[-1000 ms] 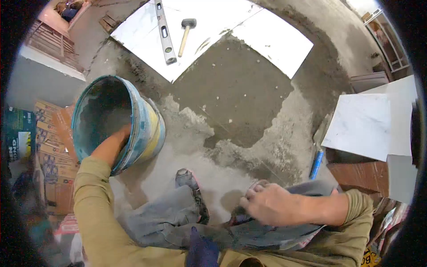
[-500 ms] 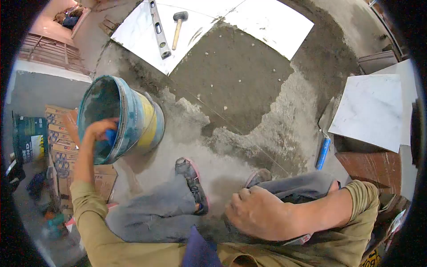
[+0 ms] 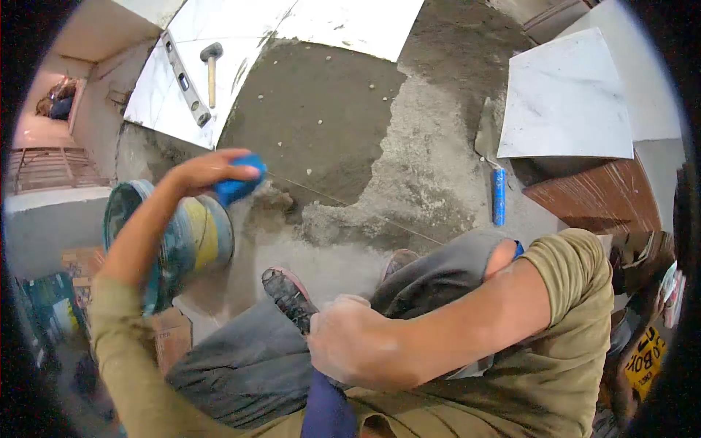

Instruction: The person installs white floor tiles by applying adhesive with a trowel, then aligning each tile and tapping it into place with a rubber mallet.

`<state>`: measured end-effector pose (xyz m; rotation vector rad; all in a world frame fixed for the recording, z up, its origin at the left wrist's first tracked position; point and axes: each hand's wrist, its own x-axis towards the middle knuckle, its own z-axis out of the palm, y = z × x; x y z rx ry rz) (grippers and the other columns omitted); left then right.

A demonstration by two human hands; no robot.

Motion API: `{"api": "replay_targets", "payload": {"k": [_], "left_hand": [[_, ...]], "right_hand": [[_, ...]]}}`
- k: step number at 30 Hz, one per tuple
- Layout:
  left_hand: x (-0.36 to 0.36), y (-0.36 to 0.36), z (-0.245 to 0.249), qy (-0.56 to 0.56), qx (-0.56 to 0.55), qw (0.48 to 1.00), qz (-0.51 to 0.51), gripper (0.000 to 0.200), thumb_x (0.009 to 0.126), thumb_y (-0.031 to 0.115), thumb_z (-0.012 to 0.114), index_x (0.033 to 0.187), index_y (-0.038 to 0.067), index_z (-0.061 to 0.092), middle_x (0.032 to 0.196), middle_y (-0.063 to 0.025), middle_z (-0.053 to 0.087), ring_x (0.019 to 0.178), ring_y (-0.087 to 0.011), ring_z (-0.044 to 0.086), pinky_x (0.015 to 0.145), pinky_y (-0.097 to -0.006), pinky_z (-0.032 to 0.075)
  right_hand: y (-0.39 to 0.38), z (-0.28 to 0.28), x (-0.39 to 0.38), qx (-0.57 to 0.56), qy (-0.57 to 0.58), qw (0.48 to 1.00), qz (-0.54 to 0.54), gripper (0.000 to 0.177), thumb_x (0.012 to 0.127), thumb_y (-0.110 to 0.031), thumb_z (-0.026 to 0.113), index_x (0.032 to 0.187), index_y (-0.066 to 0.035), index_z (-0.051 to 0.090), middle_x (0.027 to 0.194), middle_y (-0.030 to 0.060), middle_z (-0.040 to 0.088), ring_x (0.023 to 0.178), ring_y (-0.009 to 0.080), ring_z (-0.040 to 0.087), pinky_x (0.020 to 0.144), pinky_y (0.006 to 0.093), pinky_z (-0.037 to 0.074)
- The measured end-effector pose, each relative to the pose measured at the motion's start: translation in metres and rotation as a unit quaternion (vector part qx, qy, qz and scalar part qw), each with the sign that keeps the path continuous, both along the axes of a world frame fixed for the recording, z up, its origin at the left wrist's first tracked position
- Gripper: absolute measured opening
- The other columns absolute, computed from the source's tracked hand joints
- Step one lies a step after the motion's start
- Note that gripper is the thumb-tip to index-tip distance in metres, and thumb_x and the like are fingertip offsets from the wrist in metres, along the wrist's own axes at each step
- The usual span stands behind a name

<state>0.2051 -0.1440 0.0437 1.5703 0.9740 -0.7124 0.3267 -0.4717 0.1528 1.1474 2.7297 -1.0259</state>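
My left hand [image 3: 212, 172] is closed around a small blue cup-like container [image 3: 240, 181], held in the air just right of the bucket's mouth. Beneath my left forearm stands a tilted teal bucket [image 3: 204, 233] with a yellow patch. Beyond the blue container lies a patch of grey mortar [image 3: 314, 117] dotted with small pale lumps, with a string line crossing its near side. My right hand [image 3: 347, 339] is curled into a fist over my lap, near my shoe; it is blurred, and the inside of the fist is hidden.
White marbled tiles [image 3: 241, 36] bear a spirit level [image 3: 184, 77] and a rubber mallet [image 3: 212, 73]. To the right, a trowel with a blue handle [image 3: 499, 197] lies near a loose white tile [image 3: 566, 95], above a brown wrapped stack [image 3: 599, 193]. Cardboard boxes [image 3: 171, 336] lie left.
My left hand has come up out of the bucket with the blue container and moved right, towards the mortar. My right fist has shifted left over my lap. The view has turned right.
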Motion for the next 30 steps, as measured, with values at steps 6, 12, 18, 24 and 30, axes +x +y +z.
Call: {"api": "replay_targets", "payload": {"k": [6, 12, 18, 24, 30], "left_hand": [[0.120, -0.054, -0.114, -0.005, 0.022, 0.931, -0.364, 0.051, 0.083, 0.043, 0.073, 0.119, 0.009, 0.061, 0.102, -0.0069, 0.067, 0.091, -0.0169, 0.061, 0.079, -0.0348, 0.049], [0.214, -0.053, -0.189, -0.186, 0.202, 0.951, -0.145, 0.051, 0.085, 0.040, 0.072, 0.118, 0.003, 0.059, 0.106, -0.0091, 0.066, 0.094, -0.0183, 0.061, 0.082, -0.0350, 0.049], [0.203, -0.064, -0.142, -0.305, 0.112, 0.945, 0.045, 0.056, 0.084, 0.040, 0.072, 0.123, 0.002, 0.058, 0.112, -0.0135, 0.066, 0.103, -0.0219, 0.061, 0.090, -0.0384, 0.049], [0.090, -0.072, -0.119, -0.149, 0.160, 0.897, -0.385, 0.056, 0.076, 0.041, 0.078, 0.119, 0.010, 0.061, 0.110, -0.0163, 0.067, 0.104, -0.0319, 0.064, 0.085, -0.0431, 0.051], [0.102, -0.041, -0.143, -0.114, 0.211, 0.859, -0.453, 0.044, 0.068, 0.027, 0.081, 0.102, 0.008, 0.062, 0.096, -0.0199, 0.068, 0.095, -0.0363, 0.065, 0.078, -0.0451, 0.051]], "right_hand": [[0.004, 0.004, 0.010, 0.016, -0.029, 0.999, 0.007, 0.009, 0.068, -0.015, 0.066, 0.070, -0.013, 0.074, 0.068, 0.0026, 0.070, 0.065, 0.0222, 0.067, 0.044, 0.0405, 0.046], [0.014, 0.005, 0.020, 0.011, -0.051, 0.998, 0.022, 0.011, 0.068, -0.016, 0.066, 0.073, -0.012, 0.075, 0.071, 0.0029, 0.071, 0.066, 0.0244, 0.067, 0.045, 0.0417, 0.048], [0.019, 0.006, 0.023, -0.009, -0.049, 0.999, 0.011, 0.015, 0.070, -0.017, 0.067, 0.081, -0.012, 0.076, 0.076, 0.0045, 0.072, 0.071, 0.0241, 0.069, 0.050, 0.0429, 0.052], [0.024, 0.011, 0.027, -0.023, -0.054, 0.996, 0.070, 0.018, 0.072, -0.016, 0.068, 0.086, -0.011, 0.077, 0.082, 0.0050, 0.073, 0.078, 0.0250, 0.070, 0.054, 0.0448, 0.053], [0.031, 0.004, 0.019, -0.022, -0.043, 0.997, 0.059, 0.019, 0.070, -0.018, 0.070, 0.086, -0.010, 0.077, 0.083, 0.0051, 0.074, 0.077, 0.0242, 0.070, 0.053, 0.0439, 0.053]]}}
